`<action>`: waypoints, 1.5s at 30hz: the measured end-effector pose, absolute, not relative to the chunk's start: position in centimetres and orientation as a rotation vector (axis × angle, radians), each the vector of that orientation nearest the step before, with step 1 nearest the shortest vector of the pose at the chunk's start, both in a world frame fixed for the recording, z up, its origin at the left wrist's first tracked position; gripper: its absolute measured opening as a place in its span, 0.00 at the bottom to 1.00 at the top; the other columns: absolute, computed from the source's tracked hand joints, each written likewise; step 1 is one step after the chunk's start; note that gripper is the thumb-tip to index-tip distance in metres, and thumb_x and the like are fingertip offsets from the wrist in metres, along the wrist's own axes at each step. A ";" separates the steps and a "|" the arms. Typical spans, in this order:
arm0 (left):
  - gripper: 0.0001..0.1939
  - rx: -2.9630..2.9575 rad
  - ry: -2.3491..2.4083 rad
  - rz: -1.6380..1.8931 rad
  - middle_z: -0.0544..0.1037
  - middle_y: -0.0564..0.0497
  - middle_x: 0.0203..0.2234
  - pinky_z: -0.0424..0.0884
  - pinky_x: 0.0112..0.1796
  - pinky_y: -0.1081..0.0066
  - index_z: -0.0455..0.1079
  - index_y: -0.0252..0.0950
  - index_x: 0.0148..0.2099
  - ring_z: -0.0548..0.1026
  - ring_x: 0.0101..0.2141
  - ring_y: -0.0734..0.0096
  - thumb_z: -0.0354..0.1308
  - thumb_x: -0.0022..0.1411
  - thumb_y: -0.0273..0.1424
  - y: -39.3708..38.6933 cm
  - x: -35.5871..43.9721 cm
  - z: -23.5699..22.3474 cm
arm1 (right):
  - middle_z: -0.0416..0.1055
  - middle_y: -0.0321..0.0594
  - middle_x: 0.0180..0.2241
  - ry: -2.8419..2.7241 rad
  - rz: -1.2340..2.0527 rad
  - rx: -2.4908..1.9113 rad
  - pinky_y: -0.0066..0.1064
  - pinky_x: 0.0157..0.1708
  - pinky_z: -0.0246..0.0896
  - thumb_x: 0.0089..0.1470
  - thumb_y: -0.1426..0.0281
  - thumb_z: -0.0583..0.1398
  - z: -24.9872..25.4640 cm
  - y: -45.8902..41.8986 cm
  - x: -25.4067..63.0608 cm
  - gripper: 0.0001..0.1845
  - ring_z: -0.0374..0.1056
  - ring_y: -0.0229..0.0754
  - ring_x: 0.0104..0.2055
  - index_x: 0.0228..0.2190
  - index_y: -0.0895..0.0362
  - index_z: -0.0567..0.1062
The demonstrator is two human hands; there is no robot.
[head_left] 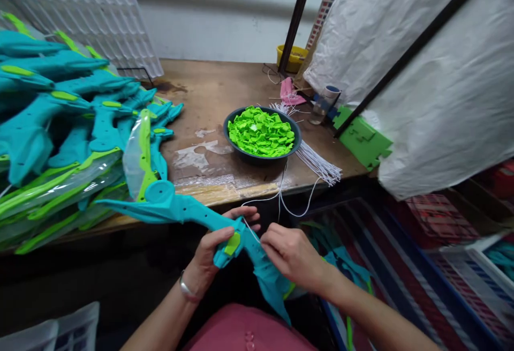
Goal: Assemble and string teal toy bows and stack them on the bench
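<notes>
A long teal plastic toy bow (198, 213) lies across the front of me, its far-left end over the table edge. My left hand (211, 244) is closed around its middle, the thumb beside a bright green insert (232, 244). Pinched in the fingers of my right hand (291, 252) is a white string (251, 230), drawn from a hole near the bow's middle. More white cord (289, 213) loops from there up to the table edge. The bow's lower end passes behind my right hand, toward my lap.
A dark bowl (263, 162) of small green plastic pieces stands on the wooden table (209, 86). Beside it lies a bundle of white cords (319, 163). Similar teal parts (72, 107) pile up at left. A clear jar (323, 105) and green foam block (363, 139) are at right.
</notes>
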State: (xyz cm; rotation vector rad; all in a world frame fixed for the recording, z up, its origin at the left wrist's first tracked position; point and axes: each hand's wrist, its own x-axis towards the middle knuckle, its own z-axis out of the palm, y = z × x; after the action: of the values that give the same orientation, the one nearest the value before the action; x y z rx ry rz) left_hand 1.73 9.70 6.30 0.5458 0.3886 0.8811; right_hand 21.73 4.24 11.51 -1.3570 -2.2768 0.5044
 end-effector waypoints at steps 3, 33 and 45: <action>0.26 0.517 0.434 0.938 0.79 0.40 0.46 0.72 0.57 0.51 0.76 0.31 0.57 0.79 0.46 0.51 0.65 0.56 0.32 10.1 1.2 5.7 | 0.72 0.34 0.28 -2.050 0.857 -1.380 0.26 0.30 0.59 0.62 0.72 0.60 10.1 4.5 22.8 0.09 0.68 0.36 0.29 0.30 0.57 0.77; 0.26 0.558 0.563 0.930 0.77 0.42 0.41 0.72 0.57 0.47 0.78 0.31 0.54 0.77 0.40 0.56 0.66 0.52 0.36 9.1 -0.2 5.2 | 0.74 0.33 0.25 -0.588 1.026 -1.385 0.24 0.19 0.67 0.57 0.57 0.67 0.4 12.2 26.5 0.19 0.72 0.36 0.22 0.29 0.57 0.68; 0.26 0.677 0.793 1.026 0.71 0.48 0.30 0.78 0.48 0.46 0.80 0.37 0.44 0.71 0.30 0.64 0.70 0.40 0.41 9.8 -3.5 6.2 | 0.68 0.23 0.19 -1.043 0.490 -1.288 0.18 0.12 0.47 0.61 0.70 0.64 17.6 20.4 41.6 0.11 0.59 0.26 0.14 0.30 0.55 0.67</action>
State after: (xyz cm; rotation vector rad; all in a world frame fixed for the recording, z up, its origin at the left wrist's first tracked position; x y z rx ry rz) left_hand -3.53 9.82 6.24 0.6773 0.7934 1.0263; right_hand 41.61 20.40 17.57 -1.2879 -1.0431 0.4901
